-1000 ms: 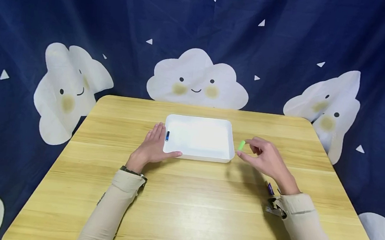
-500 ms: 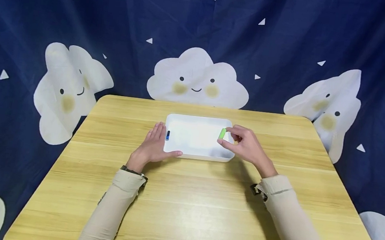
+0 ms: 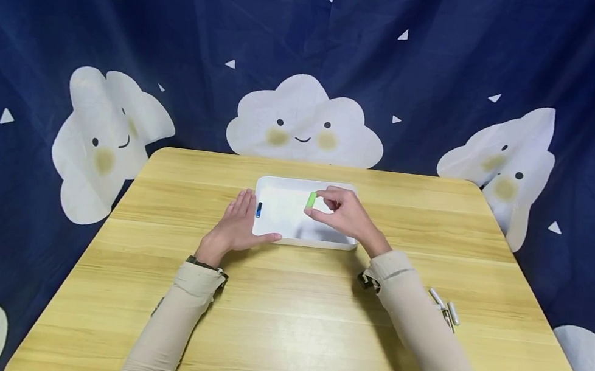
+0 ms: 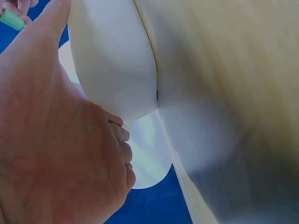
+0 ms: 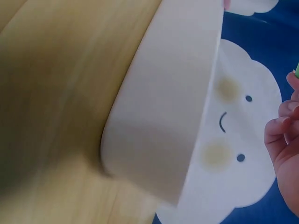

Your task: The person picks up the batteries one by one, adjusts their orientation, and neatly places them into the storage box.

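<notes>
In the head view my right hand pinches an upright green battery between thumb and fingertips, over the middle of a shallow white tray. A blue and black battery lies in the tray along its left wall. My left hand rests at the tray's left end, fingers straight against the outer side and thumb along the front rim. The left wrist view shows the left palm beside the tray's wall. At the right wrist view's edge, curled fingers show, the battery nearly cut off.
Several small silvery cylinders lie on the wooden table beside the right forearm, which partly covers them. Behind the table's far edge hangs a dark blue curtain with cloud prints.
From right of the tray, my right hand has carried the green battery leftward over the rim to above the tray's middle. The left hand and the tray stay in place.
</notes>
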The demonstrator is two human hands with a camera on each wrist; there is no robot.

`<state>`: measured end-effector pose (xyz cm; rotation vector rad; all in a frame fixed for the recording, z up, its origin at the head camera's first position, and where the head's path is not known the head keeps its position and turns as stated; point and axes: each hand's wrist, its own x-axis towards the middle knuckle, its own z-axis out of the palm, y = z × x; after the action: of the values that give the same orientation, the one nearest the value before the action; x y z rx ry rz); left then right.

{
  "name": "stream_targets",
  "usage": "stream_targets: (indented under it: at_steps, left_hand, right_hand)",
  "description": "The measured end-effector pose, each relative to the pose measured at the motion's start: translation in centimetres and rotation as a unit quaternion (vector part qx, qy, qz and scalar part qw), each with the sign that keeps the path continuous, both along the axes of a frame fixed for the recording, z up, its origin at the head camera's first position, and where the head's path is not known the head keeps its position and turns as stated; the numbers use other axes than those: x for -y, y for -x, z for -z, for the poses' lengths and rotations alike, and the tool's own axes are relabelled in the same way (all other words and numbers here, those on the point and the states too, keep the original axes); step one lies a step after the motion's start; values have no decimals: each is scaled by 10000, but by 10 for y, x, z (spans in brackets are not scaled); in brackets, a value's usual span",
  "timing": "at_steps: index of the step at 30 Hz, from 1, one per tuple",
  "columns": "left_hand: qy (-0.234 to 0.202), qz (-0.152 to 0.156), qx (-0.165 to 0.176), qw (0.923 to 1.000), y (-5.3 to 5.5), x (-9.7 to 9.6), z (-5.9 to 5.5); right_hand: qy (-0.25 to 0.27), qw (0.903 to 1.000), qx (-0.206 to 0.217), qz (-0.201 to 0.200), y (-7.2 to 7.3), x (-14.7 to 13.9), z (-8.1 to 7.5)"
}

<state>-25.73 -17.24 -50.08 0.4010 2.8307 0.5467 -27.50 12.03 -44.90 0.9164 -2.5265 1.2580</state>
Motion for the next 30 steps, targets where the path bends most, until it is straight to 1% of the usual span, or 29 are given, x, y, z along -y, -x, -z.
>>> stream_targets:
  at_steps: [3, 6, 12, 17, 21, 25, 30]
  left_hand:
    - [-46, 20, -68, 10000, 0, 1, 0]
    - [-62, 66, -110, 9999, 0, 1, 1]
    - [-98, 53, -143, 9998, -1, 1, 1]
    - [-68, 56, -182, 9998, -1, 0, -1]
    - [-72, 72, -164, 9998, -2, 0, -4]
    - [-110, 112, -212, 9997, -5, 0, -9]
    - [-134, 134, -220, 9996, -6, 0, -9]
  right_hand:
    - [19, 9999, 125, 4, 6, 12, 5]
    - [-88, 9997, 247, 22, 10, 22, 10]
    - [-476, 9978, 420, 202, 19, 40, 16]
    - [-927, 9932, 657, 260, 24, 53, 22]
    - [-1142, 9907, 718, 170, 27, 64, 29]
    - [-1146, 9898, 851, -20, 29, 72, 36]
    - [-1126, 9879, 1058, -159, 33, 79, 43]
